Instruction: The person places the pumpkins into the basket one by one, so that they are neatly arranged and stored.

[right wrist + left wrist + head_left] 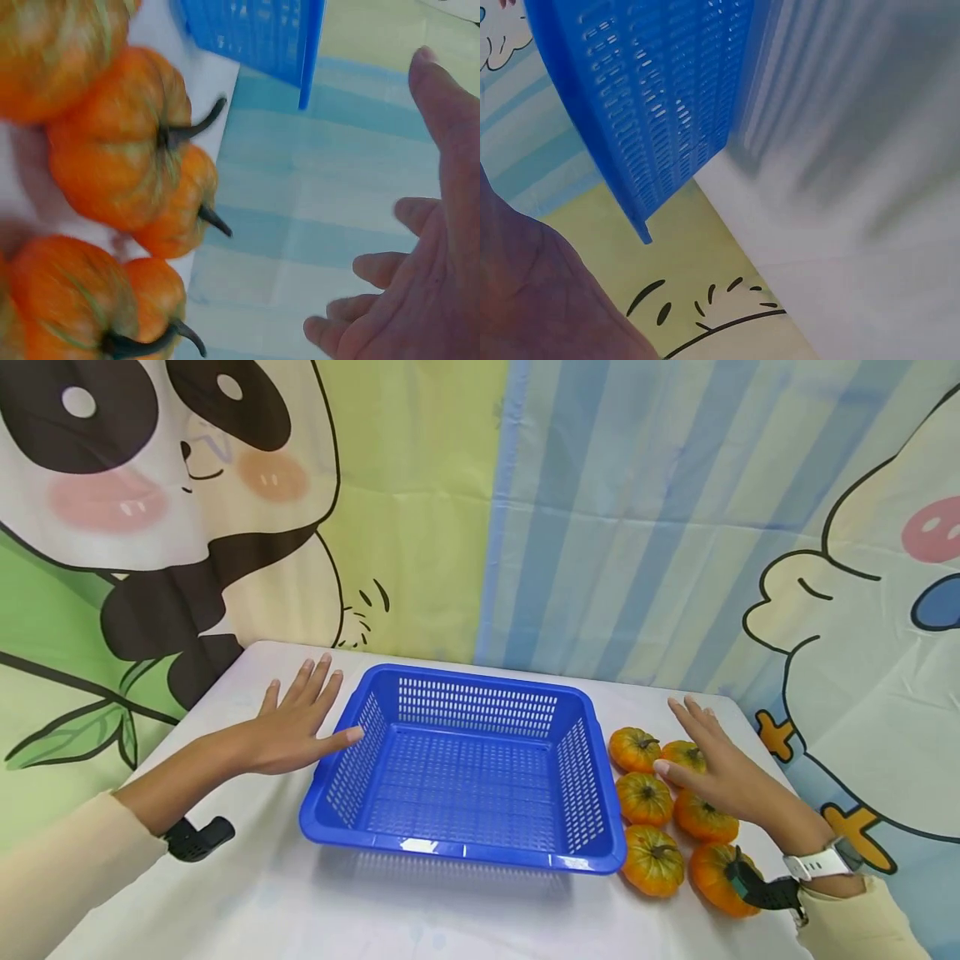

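A blue plastic basket with slotted walls stands in the middle of the white table, nothing inside it. Beside its left wall my left hand is held with straight, spread fingers; whether the thumb touches the rim I cannot tell. In the left wrist view part of that hand shows near the basket wall. Several small orange pumpkins with dark stems sit in two columns right of the basket. Above them my right hand hovers, fingers extended and holding nothing. The right wrist view shows this hand apart from the pumpkins.
The white tabletop extends in front of the basket and to its left. Behind the table hangs a cartoon-printed curtain with a panda and blue stripes. A white watch and dark straps sit on the wrists.
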`<state>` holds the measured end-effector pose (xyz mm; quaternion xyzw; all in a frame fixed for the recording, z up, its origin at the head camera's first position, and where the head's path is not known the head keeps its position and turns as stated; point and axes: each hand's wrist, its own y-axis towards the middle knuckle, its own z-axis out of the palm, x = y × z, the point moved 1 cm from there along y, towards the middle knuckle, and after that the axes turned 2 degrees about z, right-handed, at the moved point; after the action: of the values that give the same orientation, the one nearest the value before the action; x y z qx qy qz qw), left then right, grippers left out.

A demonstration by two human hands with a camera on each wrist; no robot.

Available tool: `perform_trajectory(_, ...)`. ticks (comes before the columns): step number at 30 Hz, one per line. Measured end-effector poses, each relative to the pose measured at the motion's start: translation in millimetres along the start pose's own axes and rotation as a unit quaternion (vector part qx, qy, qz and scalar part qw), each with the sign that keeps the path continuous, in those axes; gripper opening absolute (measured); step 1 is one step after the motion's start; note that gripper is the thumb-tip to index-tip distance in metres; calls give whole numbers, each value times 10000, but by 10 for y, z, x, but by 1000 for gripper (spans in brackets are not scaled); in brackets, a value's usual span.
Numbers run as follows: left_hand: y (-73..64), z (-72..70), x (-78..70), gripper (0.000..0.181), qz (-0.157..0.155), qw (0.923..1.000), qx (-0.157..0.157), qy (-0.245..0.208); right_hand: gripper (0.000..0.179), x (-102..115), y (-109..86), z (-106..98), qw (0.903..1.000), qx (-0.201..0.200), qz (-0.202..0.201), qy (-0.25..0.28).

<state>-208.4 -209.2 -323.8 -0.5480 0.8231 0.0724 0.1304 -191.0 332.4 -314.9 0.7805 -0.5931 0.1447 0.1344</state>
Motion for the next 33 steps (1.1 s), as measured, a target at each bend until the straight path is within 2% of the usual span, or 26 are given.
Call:
perform_trajectory(7, -111, 60, -59, 100, 266, 9980, 131, -553, 86, 60, -192, 80, 9982, -338, -179, 456)
perform_trajectory(16, -230, 136, -92, 111, 514, 9932, 184, -1033, 60, 58, -425, 266, 9932, -428, -235, 1059)
perform_trajectory(22, -295, 183, -122, 126, 679, 9890, 163, -1305, 58, 46, -556, 396, 9912, -176, -100, 1311)
perform_trajectory(25, -322, 214, -121, 128, 730, 9874, 116, -1397, 59, 56, -609, 441, 9893, -22, -2, 1457)
perform_trajectory(33, -375, 302, -120, 126, 580, 9858, -33, -1576, 57, 27, -641, 511, 9866, 219, -59, 1617)
